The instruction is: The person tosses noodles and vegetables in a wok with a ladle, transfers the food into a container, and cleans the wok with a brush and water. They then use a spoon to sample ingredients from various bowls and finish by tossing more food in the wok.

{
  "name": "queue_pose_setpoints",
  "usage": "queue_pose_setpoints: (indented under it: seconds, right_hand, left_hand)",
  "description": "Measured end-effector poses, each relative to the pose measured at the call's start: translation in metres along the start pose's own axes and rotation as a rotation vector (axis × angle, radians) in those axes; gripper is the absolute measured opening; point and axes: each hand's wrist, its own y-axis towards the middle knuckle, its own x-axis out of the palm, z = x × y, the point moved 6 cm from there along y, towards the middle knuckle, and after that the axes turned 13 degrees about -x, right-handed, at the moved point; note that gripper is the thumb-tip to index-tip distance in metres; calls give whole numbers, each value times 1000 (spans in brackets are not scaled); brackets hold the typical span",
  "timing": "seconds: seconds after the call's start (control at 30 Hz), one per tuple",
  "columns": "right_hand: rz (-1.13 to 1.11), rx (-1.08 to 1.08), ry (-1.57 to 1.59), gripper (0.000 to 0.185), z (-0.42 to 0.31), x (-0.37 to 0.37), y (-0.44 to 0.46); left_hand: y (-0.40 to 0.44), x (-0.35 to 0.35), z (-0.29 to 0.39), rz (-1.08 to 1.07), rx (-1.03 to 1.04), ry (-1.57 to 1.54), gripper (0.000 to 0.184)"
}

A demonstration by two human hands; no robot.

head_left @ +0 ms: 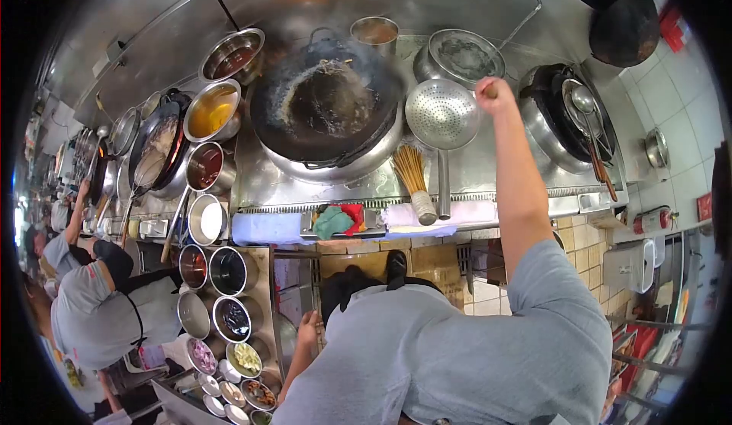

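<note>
My right hand (497, 95) reaches over the stove, closed around a wooden handle end (489, 90); the rest of that tool cannot be made out. Just left of the hand, a perforated strainer (442, 116) lies with its handle toward me. Behind the hand stands a pot of cloudy liquid (463, 55). A large black wok (328, 108) sits on the burner, wet and steaming inside. Beside the strainer's handle lies a bamboo wok brush (415, 185). My left hand (308, 329) hangs low by the side counter, its fingers loosely apart, with nothing seen in it.
Bowls of sauce and a pot of yellow oil (213, 112) line the left side. Bowls of chopped ingredients (245, 358) stand lower left. A second wok station (568, 116) holds a ladle at right. Folded cloths (335, 221) lie along the front edge. A co-worker (107, 303) is at left.
</note>
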Motion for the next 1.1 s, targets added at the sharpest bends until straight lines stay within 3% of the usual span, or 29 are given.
queue_pose_setpoints:
  seconds: [0.07, 0.2, 0.27, 0.37, 0.43, 0.5, 0.53, 0.57, 0.6, 0.7, 0.87, 1.0, 1.07, 1.1]
  right_hand:
    - [-10, -242, 129, 14, -3, 51, -32]
    - [-98, -287, 274, 11, 16, 112, -85]
    - [-161, -280, 320, 12, 32, 135, -115]
    - [-234, -276, 383, 13, 65, 168, -160]
    - [-252, -243, 416, 8, 91, 186, -186]
    - [-258, -214, 449, 3, 116, 194, -207]
    - [-244, -172, 508, 10, 128, 196, -216]
    - [-232, -129, 567, 22, 138, 199, -225]
    - [-233, -138, 565, 22, 148, 201, -235]
    - [-246, -75, 560, 51, 174, 194, -260]
    - [-193, -37, 471, 48, 189, 161, -283]
    - [-124, -4, 182, 33, 196, 137, -293]
    - [-96, -157, -526, 43, 184, 119, -290]
    - [-64, -182, -592, 43, 184, 108, -286]
  left_hand:
    - [-19, 7, 25, 38, 105, -16, 44]
    - [-52, 42, 151, 193, 530, 67, 53]
    - [-53, 68, 221, 226, 796, 182, 39]
    - [-145, 121, 336, 384, 1393, 346, 14]
    - [-175, 142, 385, 527, 1665, 355, 11]
    - [-163, 159, 416, 484, 1630, 493, 12]
    - [-157, 159, 422, 471, 1633, 491, 12]
    - [-143, 163, 429, 376, 1526, 610, 14]
    - [-129, 166, 431, 284, 1414, 726, 16]
    - [-133, 162, 434, 284, 1387, 772, 19]
    - [-137, 159, 431, 316, 1405, 790, 17]
    - [-137, 158, 431, 335, 1488, 744, 16]
    - [-137, 158, 431, 320, 1496, 717, 15]
    - [-136, 157, 430, 319, 1493, 705, 15]
